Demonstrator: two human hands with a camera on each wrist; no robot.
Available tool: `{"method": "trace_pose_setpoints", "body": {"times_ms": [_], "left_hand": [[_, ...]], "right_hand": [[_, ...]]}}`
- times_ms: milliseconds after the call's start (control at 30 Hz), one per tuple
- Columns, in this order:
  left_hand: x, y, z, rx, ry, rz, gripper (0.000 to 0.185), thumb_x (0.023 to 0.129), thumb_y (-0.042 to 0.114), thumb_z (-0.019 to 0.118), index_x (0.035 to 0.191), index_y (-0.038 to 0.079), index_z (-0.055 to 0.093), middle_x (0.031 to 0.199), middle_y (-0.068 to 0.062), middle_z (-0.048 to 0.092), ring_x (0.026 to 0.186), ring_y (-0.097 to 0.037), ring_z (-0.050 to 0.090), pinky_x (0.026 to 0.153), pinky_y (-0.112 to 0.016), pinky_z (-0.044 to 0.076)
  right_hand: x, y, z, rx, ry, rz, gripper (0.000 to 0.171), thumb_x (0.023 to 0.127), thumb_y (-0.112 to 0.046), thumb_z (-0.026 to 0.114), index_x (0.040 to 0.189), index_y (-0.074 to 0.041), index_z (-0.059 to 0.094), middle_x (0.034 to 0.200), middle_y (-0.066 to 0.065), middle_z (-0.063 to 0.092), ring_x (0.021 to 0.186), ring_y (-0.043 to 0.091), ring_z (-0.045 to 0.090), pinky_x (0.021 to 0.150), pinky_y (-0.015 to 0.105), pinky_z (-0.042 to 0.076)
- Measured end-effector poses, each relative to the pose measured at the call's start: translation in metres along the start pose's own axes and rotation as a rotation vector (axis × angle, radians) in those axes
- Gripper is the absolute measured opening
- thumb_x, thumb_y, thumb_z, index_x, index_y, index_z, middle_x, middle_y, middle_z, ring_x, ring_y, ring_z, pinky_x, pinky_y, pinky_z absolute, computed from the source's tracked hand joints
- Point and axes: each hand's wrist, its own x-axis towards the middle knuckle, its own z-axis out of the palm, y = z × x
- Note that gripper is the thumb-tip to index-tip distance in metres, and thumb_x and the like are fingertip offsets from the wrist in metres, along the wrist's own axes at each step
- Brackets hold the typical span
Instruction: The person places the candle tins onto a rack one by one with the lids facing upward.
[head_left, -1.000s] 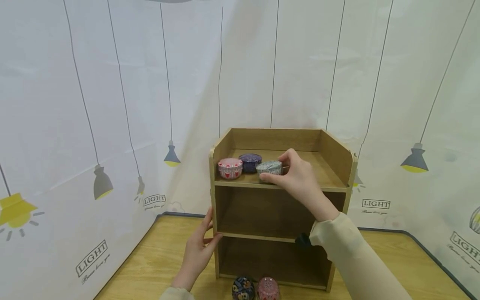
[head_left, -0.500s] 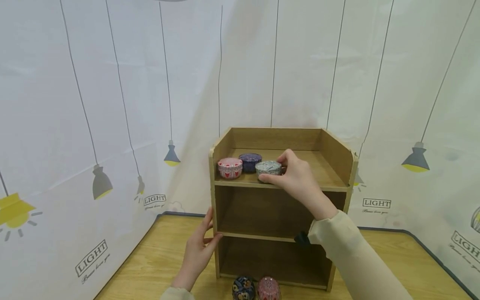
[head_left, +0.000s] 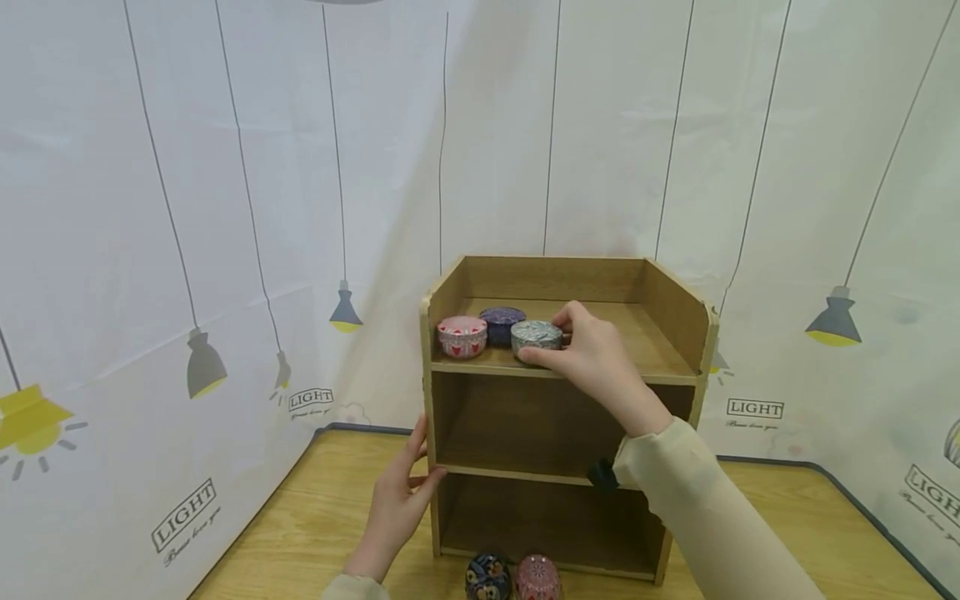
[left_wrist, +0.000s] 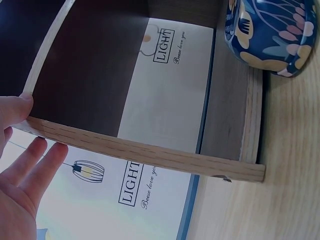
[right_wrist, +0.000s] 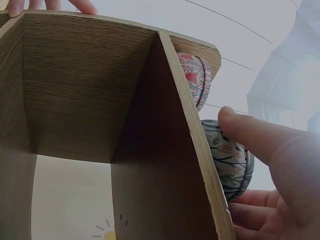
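Fingers [head_left: 543, 357] of the right hand [head_left: 592, 358] grasp the grey patterned tin [head_left: 536, 336] on the shelf unit's [head_left: 678, 333] top tier, beside two placed tins; left hand [head_left: 397, 500], fingers straight, steadies the unit. Judged: two tins [head_left: 512, 577] remain on the tabletop [head_left: 300, 533].

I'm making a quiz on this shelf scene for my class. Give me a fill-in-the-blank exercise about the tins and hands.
1. The right hand grips the grey patterned round tin on the ______ shelf of the wooden shelf unit.
2. That shelf holds ______ tins in all.
3. The left hand touches the unit's ______ side panel.
4. The dark blue floral tin and the pink patterned tin stand on the ______ in front of the unit.

Missing words: top; three; left; table
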Motion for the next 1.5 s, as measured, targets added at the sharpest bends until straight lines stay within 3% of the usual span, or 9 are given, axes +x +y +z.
{"method": "trace_pose_setpoints", "body": {"times_ms": [600, 967, 1133, 1500], "left_hand": [[-0.001, -0.001, 0.001, 0.019, -0.003, -0.019, 0.082, 0.081, -0.006, 0.074, 0.151, 0.012, 0.036, 0.136, -0.015, 0.055, 0.105, -0.033, 0.062, 0.065, -0.027, 0.059], [-0.003, -0.002, 0.003, 0.016, -0.001, -0.022, 0.081, 0.081, -0.005, 0.074, 0.151, 0.013, 0.036, 0.139, -0.014, 0.052, 0.105, -0.033, 0.063, 0.065, -0.025, 0.059], [-0.003, -0.002, 0.004, 0.015, 0.004, -0.012, 0.081, 0.081, -0.005, 0.074, 0.151, 0.012, 0.037, 0.138, -0.014, 0.053, 0.105, -0.033, 0.063, 0.065, -0.025, 0.059], [-0.001, 0.001, 0.001, 0.013, 0.011, -0.028, 0.080, 0.082, -0.005, 0.074, 0.151, 0.013, 0.037, 0.135, -0.015, 0.056, 0.106, -0.033, 0.062, 0.065, -0.029, 0.060]], "right_hand": [[0.002, 0.001, -0.001, 0.005, -0.048, 0.008, 0.062, 0.082, -0.044, 0.077, 0.123, -0.004, 0.052, 0.118, 0.016, 0.061, 0.107, 0.030, 0.062, 0.078, 0.042, 0.057], [0.000, 0.006, -0.001, 0.078, -0.040, 0.044, 0.070, 0.080, -0.048, 0.077, 0.127, -0.006, 0.049, 0.127, 0.017, 0.056, 0.109, 0.031, 0.060, 0.081, 0.043, 0.056], [-0.007, 0.009, -0.009, 0.116, -0.013, 0.034, 0.062, 0.083, -0.048, 0.074, 0.122, -0.005, 0.051, 0.121, 0.015, 0.058, 0.105, 0.030, 0.061, 0.080, 0.043, 0.056], [-0.034, 0.013, -0.029, 0.092, 0.085, -0.071, 0.044, 0.086, -0.041, 0.073, 0.109, -0.006, 0.059, 0.102, 0.010, 0.070, 0.089, 0.023, 0.069, 0.072, 0.038, 0.057]]}}
